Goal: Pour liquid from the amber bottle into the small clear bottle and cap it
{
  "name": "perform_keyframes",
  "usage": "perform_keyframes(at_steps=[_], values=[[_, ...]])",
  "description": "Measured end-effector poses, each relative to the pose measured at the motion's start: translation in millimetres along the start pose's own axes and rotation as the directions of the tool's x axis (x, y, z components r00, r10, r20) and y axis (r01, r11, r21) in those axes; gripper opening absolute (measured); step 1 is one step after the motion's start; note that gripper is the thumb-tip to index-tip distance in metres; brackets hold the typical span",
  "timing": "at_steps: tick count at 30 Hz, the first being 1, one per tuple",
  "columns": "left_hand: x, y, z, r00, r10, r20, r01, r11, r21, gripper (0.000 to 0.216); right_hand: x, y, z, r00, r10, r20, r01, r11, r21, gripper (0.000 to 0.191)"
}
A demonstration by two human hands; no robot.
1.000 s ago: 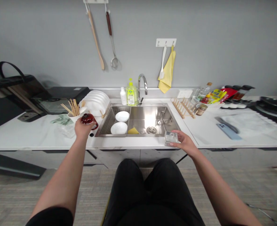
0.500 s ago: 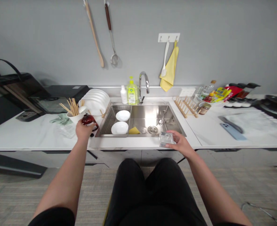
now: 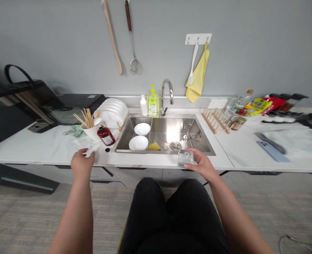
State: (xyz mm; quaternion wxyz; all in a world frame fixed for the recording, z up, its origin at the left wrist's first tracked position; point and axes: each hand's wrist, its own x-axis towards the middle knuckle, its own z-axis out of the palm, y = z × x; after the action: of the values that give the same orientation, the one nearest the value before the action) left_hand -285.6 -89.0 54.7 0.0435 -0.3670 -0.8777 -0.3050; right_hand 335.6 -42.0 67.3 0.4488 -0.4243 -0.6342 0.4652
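Note:
My right hand [image 3: 202,163] is closed round a clear, square-sided container [image 3: 185,157], held above the sink's front edge. Over the counter to the left, my left hand [image 3: 82,163] is empty, its thumb and fingers apart. It hovers at the near side of a crumpled clear plastic piece [image 3: 90,147]. Beyond it a dark red bottle [image 3: 106,136] with a white label stands upright, a small black round piece [image 3: 107,150] beside its base. In the sink [image 3: 169,127] are two white bowls [image 3: 138,143] in the left basket and a yellow sponge or cloth [image 3: 154,146].
White plates [image 3: 113,111] stand in a rack behind a white cup of chopsticks [image 3: 90,131]. Green dish soap [image 3: 153,104] and a white bottle [image 3: 143,106] flank the faucet [image 3: 167,95]. Rightward are a wooden rack [image 3: 215,120], a jar [image 3: 238,123] and a phone [image 3: 272,151].
My left hand has let go of the red bottle and drawn back toward the counter's front edge. My right hand still holds the clear container. The view has shifted slightly left.

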Motion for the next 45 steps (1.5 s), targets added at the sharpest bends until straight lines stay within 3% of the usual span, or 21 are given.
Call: perform_keyframes(at_steps=[5,9,11,15,17,20,22,24,26,28,33,39,43,45], values=[[-2.9,9.4,15.5,0.992,0.102,0.073,-0.111,0.986,0.125,0.067,0.6,-3.0,9.5,1.0,-0.007,0.01,0.006,1.0,0.013,0.08],[-4.6,10.9,17.1,0.996,0.025,0.083,-0.035,0.991,0.128,0.057,-2.0,-6.8,12.3,1.0,-0.017,0.02,0.017,1.0,0.022,0.078],[-11.2,8.3,12.8,1.0,-0.021,0.011,0.02,0.998,0.066,0.055,-4.4,-8.9,13.1,1.0,-0.023,0.02,0.023,0.999,0.022,0.078],[-44.2,19.4,-5.6,0.979,-0.118,-0.165,0.067,0.955,-0.288,0.052,-11.8,-12.1,16.3,1.0,-0.026,0.017,0.026,0.999,0.03,0.078],[-72.5,42.3,-18.9,0.986,-0.111,-0.122,0.023,0.825,-0.565,0.05,-17.0,-12.8,19.1,0.999,-0.036,0.009,0.036,0.999,0.027,0.079],[-125.5,95.2,-41.5,0.993,0.115,-0.007,-0.073,0.576,-0.814,0.05,-27.6,-13.8,24.9,0.999,-0.036,0.003,0.036,0.999,0.005,0.079],[-160.1,133.9,-56.5,0.928,0.354,0.116,-0.087,0.509,-0.856,0.042,-36.0,-15.6,29.5,0.999,-0.038,0.006,0.038,0.999,-0.011,0.077],[-187.8,168.6,-70.2,0.815,0.557,0.161,-0.171,0.495,-0.852,0.034,-44.9,-18.5,34.0,0.998,-0.053,0.016,0.053,0.998,-0.024,0.076],[-205.6,196.5,-82.1,0.695,0.699,0.17,-0.294,0.492,-0.82,0.03,-53.5,-21.9,37.9,0.997,-0.075,0.021,0.076,0.996,-0.036,0.076],[-214.5,217.2,-92.3,0.608,0.777,0.163,-0.412,0.485,-0.772,0.027,-61.5,-24.9,40.2,0.995,-0.095,0.02,0.096,0.994,-0.051,0.076],[-219.9,248.7,-112.8,0.455,0.861,0.226,-0.574,0.478,-0.665,0.026,-76.9,-29.2,39.2,0.994,-0.106,0.025,0.107,0.99,-0.089,0.077],[-235.8,285.7,-133.5,0.209,0.907,0.366,-0.781,0.38,-0.495,0.021,-90.1,-36.7,41.3,0.988,-0.15,0.032,0.152,0.983,-0.098,0.075],[-253.8,310.1,-131.3,0.053,0.876,0.479,-0.892,0.257,-0.372,0.025,-98.8,-42.7,47.7,0.988,-0.156,0.017,0.157,0.981,-0.114,0.075],[-261.1,316.3,-125.6,-0.001,0.85,0.526,-0.909,0.219,-0.355,0.027,-102.7,-44.2,49.8,0.988,-0.154,0.008,0.154,0.982,-0.107,0.074]])
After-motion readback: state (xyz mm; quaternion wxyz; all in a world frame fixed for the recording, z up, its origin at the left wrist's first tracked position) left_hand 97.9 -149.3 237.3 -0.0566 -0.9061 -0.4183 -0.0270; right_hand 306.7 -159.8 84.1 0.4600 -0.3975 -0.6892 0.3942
